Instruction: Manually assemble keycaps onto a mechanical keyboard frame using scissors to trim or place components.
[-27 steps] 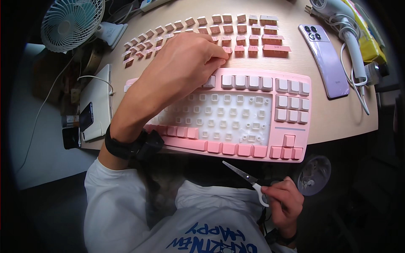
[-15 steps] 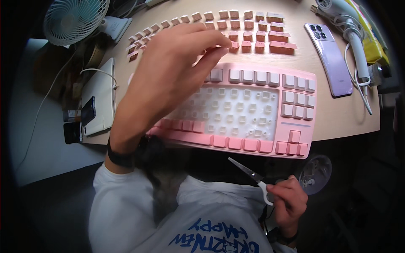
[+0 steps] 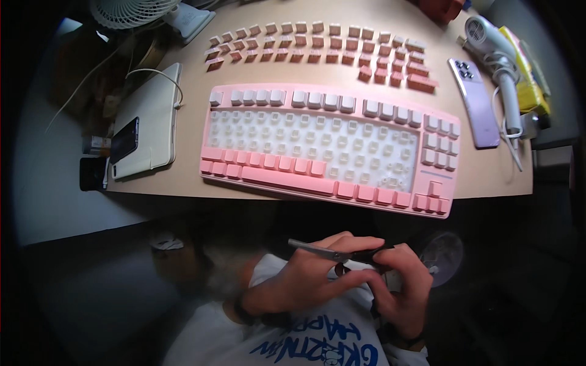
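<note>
Below the desk's front edge, both my hands meet in front of my shirt. My right hand (image 3: 408,287) is closed on a pair of scissors (image 3: 314,249), its blades pointing left across the back of my left hand. My left hand (image 3: 305,277) is closed, thumb and fingertips brought up to my right fingers; whatever is between them is hidden. On the desk beyond lies a pink keyboard (image 3: 323,143). White keycaps fill its top row and right block, pink ones its lower rows. The middle rows show bare switches. Loose pink keycaps (image 3: 317,41) stand in rows behind it.
A purple phone (image 3: 476,110) and a hair dryer (image 3: 503,79) with coiled cord lie at the right. At the left are a white tablet case (image 3: 162,134), a dark phone (image 3: 125,139) and a fan (image 3: 131,13). A clear bin (image 3: 448,256) stands below the desk at right.
My left hand has come back from the loose keycaps to my right hand below the desk. One or more keycaps are gone from the front loose row. The scissors stay in my right hand.
</note>
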Available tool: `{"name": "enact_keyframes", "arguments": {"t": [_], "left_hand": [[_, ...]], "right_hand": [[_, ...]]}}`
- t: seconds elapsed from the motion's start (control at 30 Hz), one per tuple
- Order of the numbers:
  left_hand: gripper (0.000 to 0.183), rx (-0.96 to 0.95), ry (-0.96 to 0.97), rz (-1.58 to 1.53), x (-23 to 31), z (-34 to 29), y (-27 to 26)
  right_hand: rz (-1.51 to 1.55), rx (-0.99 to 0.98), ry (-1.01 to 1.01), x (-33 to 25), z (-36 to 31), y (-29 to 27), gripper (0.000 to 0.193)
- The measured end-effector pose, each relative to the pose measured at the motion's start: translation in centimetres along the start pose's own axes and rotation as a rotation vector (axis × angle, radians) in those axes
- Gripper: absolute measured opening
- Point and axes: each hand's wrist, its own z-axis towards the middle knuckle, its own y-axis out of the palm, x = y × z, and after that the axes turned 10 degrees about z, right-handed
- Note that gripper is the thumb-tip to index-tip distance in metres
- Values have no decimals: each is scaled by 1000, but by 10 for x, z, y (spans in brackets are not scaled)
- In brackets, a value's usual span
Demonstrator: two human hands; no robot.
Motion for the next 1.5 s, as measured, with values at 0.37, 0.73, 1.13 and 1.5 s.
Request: {"name": "enact_keyframes", "arguments": {"t": [0.37,0.73,1.13,1.5], "left_hand": [[25,158,75,-64,-4,-27,-9],[20,-193,-346,-661,10,-35,-22],[18,99,8,-128,21,-23,-5],[24,-36,12,-51,13,-11,-26]], "right_hand": [[-643,74,-500,-12,-21,29,34],[-676,-142,-744,-18,-21,10,30],[-879,186,-551,-37,-17,19,32],[-683,-234,-277,-47,27,-13,19]]}}
